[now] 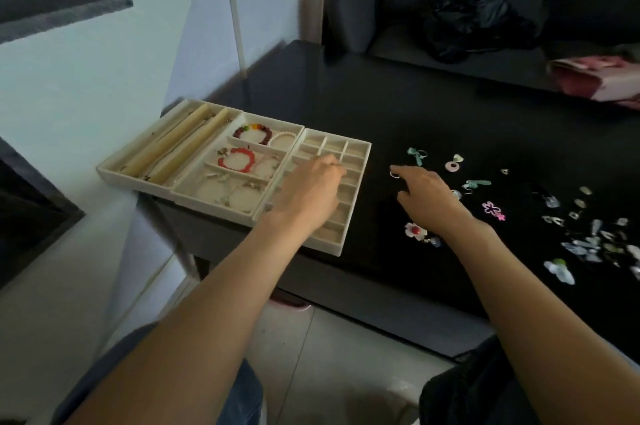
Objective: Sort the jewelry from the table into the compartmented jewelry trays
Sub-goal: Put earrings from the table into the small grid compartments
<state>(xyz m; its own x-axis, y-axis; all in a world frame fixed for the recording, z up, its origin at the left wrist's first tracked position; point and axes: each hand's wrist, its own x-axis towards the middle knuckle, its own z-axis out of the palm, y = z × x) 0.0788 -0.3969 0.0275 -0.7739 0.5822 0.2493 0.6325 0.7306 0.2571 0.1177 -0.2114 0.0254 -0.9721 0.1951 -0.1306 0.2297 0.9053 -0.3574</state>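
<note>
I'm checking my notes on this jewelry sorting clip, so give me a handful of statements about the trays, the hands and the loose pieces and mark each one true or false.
1. The left hand is over the beige small-compartment tray. True.
2. The red bead bracelet lies loose on the black glossy table. False: it sits in a compartment of the middle beige tray.
3. The right hand reaches with its fingertips to a small silver ring on the table. True.
4. The pink flower-shaped piece lies left of the trays. False: it lies on the table right of them, beyond the right hand.
5. Three beige trays stand side by side. True.
</note>
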